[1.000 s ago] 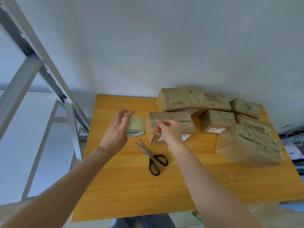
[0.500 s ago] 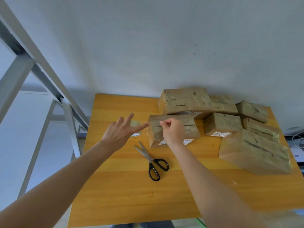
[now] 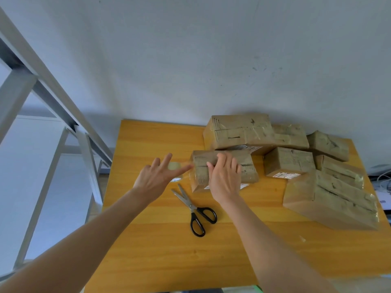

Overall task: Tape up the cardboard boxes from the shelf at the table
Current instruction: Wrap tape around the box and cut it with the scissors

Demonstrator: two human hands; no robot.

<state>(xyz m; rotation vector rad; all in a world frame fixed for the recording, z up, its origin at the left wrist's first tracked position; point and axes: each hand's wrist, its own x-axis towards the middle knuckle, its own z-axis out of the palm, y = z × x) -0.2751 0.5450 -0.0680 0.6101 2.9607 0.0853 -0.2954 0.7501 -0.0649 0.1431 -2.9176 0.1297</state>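
Box (image 3: 249, 166) long axis left-right; right hand (image 3: 224, 178) presses top.

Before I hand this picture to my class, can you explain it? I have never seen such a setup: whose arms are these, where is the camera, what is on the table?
No machine here: a person wears a camera on the head, so you look down along their own arms. The left hand spreads its fingers in front of a tape roll; its grip is hidden. The right hand presses flat on a cardboard box. Black scissors lie on the yellow table nearby, and more taped boxes are piled to the right. A grey metal frame stands at the left.
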